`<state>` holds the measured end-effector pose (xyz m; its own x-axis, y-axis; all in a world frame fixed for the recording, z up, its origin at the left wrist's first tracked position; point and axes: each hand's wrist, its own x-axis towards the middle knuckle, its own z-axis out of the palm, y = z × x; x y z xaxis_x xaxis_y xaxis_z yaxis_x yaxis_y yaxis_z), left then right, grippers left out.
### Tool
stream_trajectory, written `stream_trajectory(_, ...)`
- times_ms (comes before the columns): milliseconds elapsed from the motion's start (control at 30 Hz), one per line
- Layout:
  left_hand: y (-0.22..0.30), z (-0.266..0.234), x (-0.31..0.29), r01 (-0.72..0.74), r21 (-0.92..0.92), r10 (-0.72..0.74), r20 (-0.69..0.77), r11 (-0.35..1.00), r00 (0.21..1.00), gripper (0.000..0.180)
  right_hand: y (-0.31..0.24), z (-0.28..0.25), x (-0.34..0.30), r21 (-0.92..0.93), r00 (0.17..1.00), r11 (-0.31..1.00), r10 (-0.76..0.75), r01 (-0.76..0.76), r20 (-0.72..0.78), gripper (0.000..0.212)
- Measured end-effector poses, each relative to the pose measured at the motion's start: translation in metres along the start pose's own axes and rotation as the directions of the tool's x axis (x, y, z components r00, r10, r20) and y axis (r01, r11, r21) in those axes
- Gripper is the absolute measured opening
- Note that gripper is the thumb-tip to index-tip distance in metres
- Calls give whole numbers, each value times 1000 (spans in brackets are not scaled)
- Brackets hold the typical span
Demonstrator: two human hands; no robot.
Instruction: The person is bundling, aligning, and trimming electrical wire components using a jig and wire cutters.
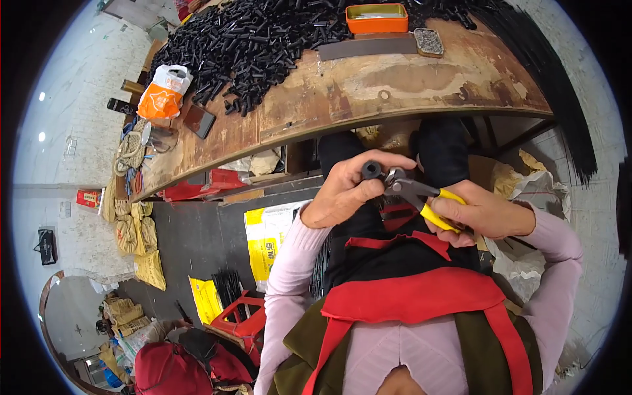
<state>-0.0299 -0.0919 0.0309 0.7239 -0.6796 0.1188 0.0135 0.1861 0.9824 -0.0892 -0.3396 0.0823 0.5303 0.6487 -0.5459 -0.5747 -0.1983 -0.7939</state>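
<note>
Above my lap, my left hand (341, 192) grips a short black tube (372, 170), its round open end showing between thumb and fingers. My right hand (484, 210) is closed round the yellow handles of a pair of pliers (411, 192). The dark jaws of the pliers are right beside the tube's end, close to my left fingertips. Whether the jaws pinch a small part there, I cannot make out. A large heap of similar black tubes (257, 46) covers the far left of the worn wooden table (289, 118) in front of me.
On the table are an orange container (376, 25), a grey strip (368, 48), a small tin of metal bits (429, 42), a phone (199, 122) and an orange-white plastic bag (163, 93). Long black rods (559, 85) hang over its right end. A red stool (242, 317) stands at lower left.
</note>
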Motion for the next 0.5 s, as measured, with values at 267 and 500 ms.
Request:
stream_trajectory(267, -6, -24, 11, -219, -23, 207, -244, 975, 947, 68, -8, -126, 64, -947, 352, 270, -915, 174, -196, 26)
stream_trajectory(500, -30, -27, 35, -151, -1, 141, -345, 989, 928, 56, -64, -252, 113, -886, 503, 234, -752, -400, -426, 25)
